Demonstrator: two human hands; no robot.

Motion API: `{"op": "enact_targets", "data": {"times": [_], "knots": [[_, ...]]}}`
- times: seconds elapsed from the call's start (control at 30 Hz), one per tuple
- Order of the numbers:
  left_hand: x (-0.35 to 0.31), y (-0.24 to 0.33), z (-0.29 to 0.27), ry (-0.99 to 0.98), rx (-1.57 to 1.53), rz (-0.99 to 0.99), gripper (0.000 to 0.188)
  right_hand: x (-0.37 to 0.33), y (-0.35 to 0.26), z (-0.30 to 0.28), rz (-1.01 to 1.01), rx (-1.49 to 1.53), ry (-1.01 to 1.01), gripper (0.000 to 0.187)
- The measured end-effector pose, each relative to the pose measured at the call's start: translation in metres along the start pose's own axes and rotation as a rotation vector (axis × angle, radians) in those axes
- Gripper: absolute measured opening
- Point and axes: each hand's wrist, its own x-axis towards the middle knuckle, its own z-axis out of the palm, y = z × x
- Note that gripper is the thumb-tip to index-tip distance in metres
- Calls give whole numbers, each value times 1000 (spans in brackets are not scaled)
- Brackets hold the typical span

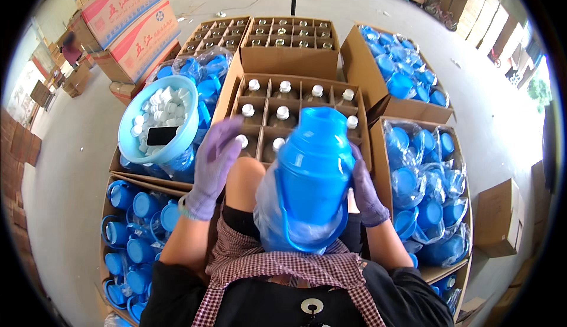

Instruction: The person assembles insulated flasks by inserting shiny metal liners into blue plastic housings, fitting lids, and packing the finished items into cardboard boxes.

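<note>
Resting your R grip (368, 194) by the blue thermos shell (316, 176) just L of it (can't tell if clamped), L grip (215, 162) apart & empty, you've the bag (267, 203) approx. half on, w/ white-capped bottles (282, 114) ahead not yet out of their carton (364, 156).

Vacuum-flask casing (313, 179) coloured blue | gloves (208, 173) coloured purple | apron (283, 266) checked maroon-and-white | left basin (127, 143) tinted pale blue | bottle caps (283, 113) coloured white

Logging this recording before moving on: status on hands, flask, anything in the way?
Left hand open, off the flask. Right hand at flask's right side, grip unclear. Flask over lap, film at its lower left. Bottle box just beyond.
</note>
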Motion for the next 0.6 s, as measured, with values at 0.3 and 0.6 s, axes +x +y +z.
{"op": "enact_targets", "data": {"times": [0.3,0.6], "knots": [[60,-65,68,-361,-326,-207,84,-64,-5,-12,590,-204,-183,70],[65,-119,79,-237,-526,-337,90,53,-50,12,-450,-971,-174,85]]}}
